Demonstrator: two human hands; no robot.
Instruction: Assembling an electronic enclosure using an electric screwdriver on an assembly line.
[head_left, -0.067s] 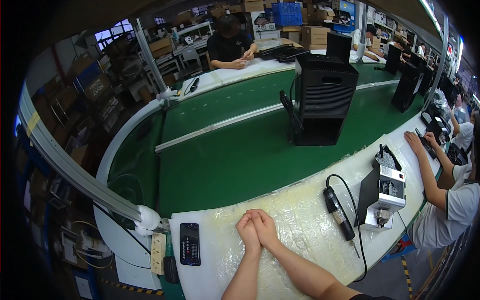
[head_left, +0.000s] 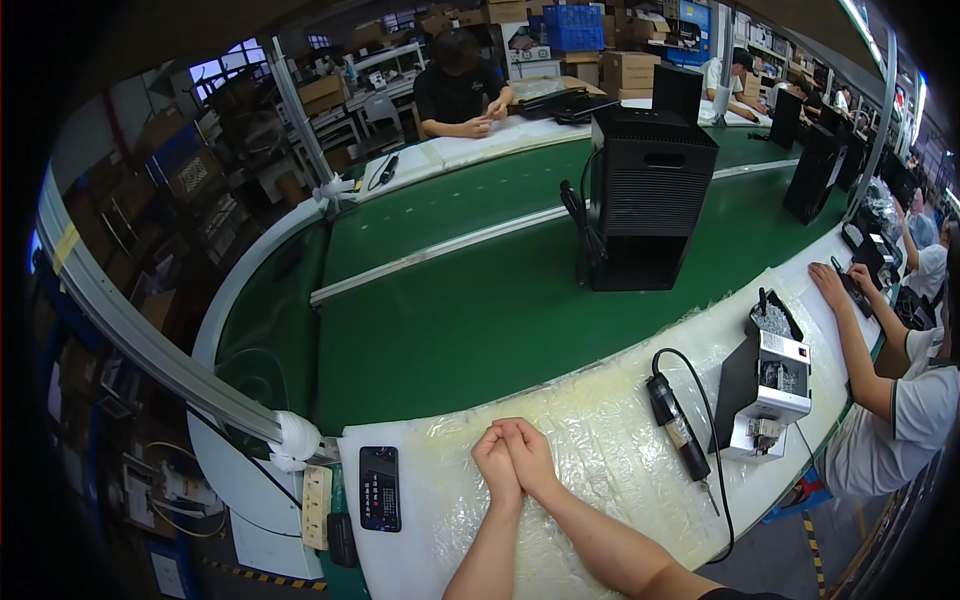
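My left hand [head_left: 492,467] and right hand [head_left: 532,462] are pressed against each other, fingers folded together; nothing shows gripped between them, though my palms are hidden. Taking my hands as the clock's centre, the electric screwdriver [head_left: 679,428] lies between two and three, apart from me, its tip toward five; I'd guess it is angled so the handle can be taken up easily, and its black cord [head_left: 704,378] loops round the outer side, clear of the body. Just beyond it sits the black-and-white box [head_left: 784,400], probably close so tool and box share one reach. At nine, the phone [head_left: 379,489] lies flat near the edge, presumably out of the way. The clear film [head_left: 590,425] beneath likely protects the bench. At one, the black tower unit [head_left: 654,180] stands upright on the green belt [head_left: 450,330], perhaps for stability.
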